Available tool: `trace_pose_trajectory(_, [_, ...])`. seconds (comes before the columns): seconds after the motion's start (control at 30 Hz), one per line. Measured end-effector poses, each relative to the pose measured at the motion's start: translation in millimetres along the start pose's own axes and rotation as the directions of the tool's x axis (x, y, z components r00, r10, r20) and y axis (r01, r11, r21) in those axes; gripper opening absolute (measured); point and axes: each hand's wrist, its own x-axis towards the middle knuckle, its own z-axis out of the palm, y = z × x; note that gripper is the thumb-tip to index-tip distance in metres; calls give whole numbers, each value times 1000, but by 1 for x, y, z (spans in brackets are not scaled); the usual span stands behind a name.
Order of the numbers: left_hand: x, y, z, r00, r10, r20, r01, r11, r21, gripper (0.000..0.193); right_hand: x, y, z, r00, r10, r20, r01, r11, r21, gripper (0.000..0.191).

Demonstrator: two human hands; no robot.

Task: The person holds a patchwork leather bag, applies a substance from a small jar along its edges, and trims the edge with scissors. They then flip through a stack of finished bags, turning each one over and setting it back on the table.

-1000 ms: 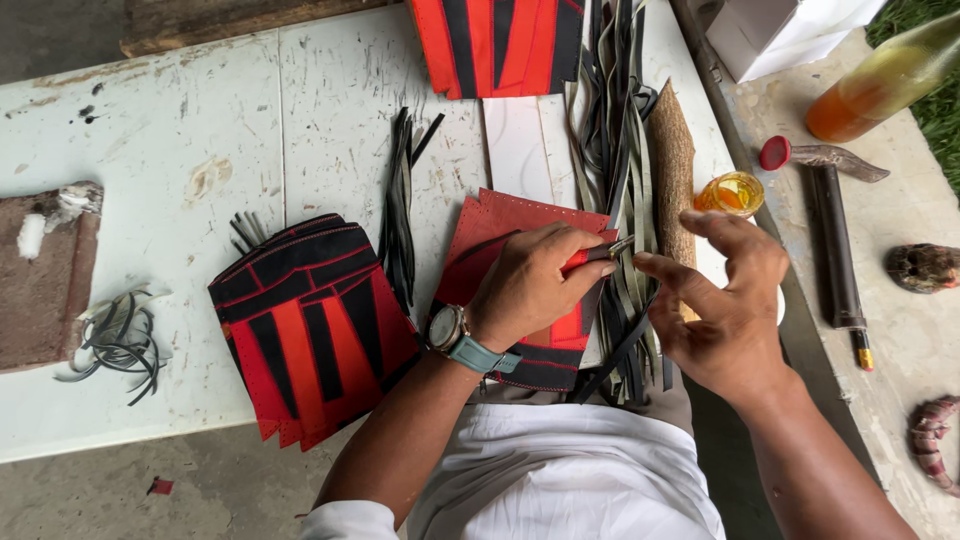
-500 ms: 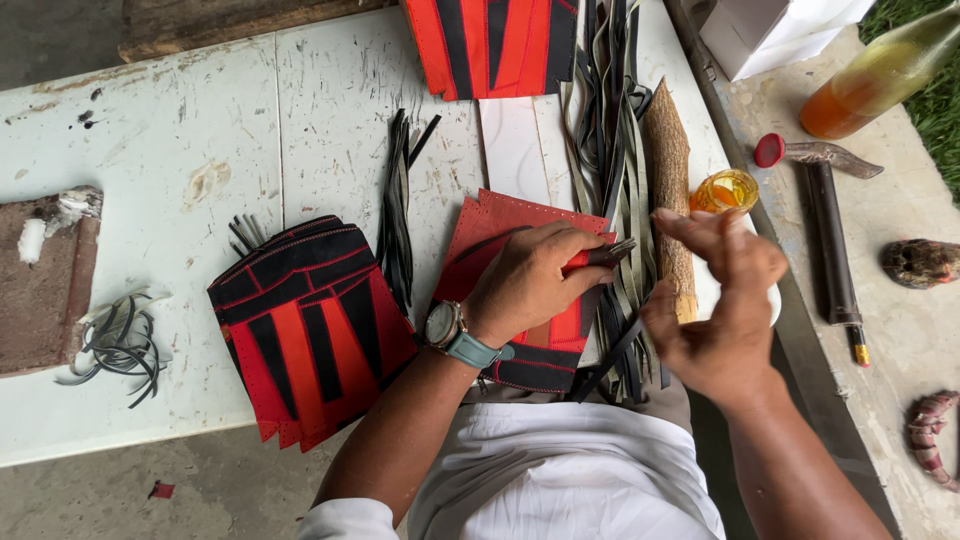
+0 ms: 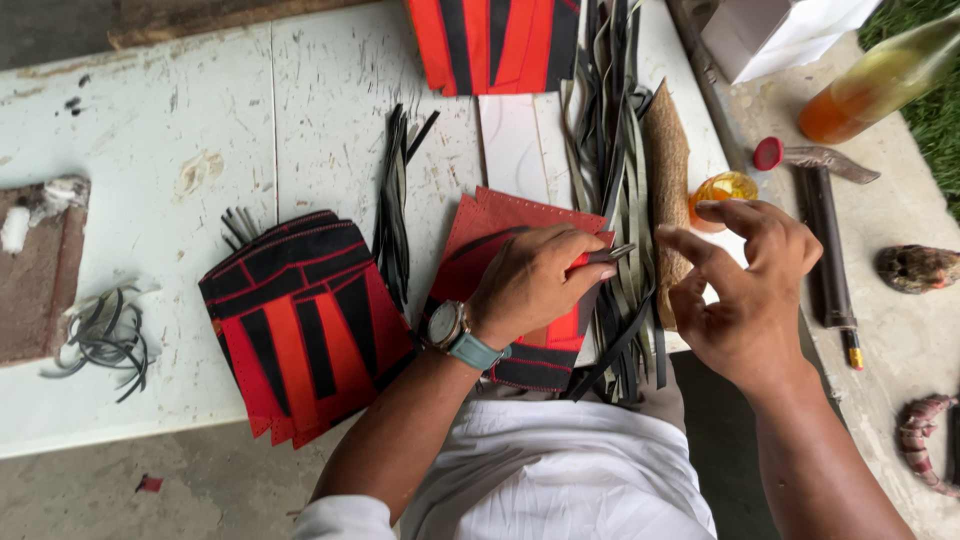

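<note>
We see the left hand (image 3: 535,285) resting on a red leather piece (image 3: 500,235) near the front edge of the white table (image 3: 300,90), its fingers curled tight around a small metal tool with a red grip (image 3: 600,256); the tool's tip sticks out past the fingertips toward the right. The right hand (image 3: 750,290) hovers just beside it, fingers loosely bent and holding nothing, thumb and forefinger pointing at the tool tip without touching it. Between the two hands hangs a bundle of dark leather strips (image 3: 620,190), which runs from the table's back edge down over the front edge and partly covers the red piece. A rough brown strip (image 3: 668,170) lies beside the bundle. Left of the red piece sits a stack of red-and-black panels (image 3: 300,330); more red-and-black panels (image 3: 495,40) lie at the back edge. Behind the right hand's fingers stands a small jar of amber liquid (image 3: 725,187), its red lid (image 3: 768,153) off beside it. A bottle of orange liquid (image 3: 870,85) lies on the concrete ledge at right.
</note>
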Motion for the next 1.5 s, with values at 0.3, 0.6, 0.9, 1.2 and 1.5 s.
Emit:
trace_pose_trajectory(0.3, [1,1,4,999,49,-9,-48,996,69,27,-6,-10,7,996,-81,38,83,995,-56,55])
trace_pose_trajectory(0.6, [0,1,1,999,37,-6,-37,998,42,26,-9,1,-4,999,26,-36,-26,1000,-10,37])
trace_pose_trajectory(0.9, [-3,5,-3,999,43,-30,-43,999,26,26,-11,0,6,995,95,34,-96,995,37,55])
trace_pose_trajectory(1.2, [8,-1,-20,996,-87,-28,89,994,71,25,61,54,45,809,584,71,-219,187,958,55])
trace_pose_trajectory(1.5, [16,7,-17,996,3,-93,21,967,254,45,82,75,54,645,664,378,-96,-420,902,52])
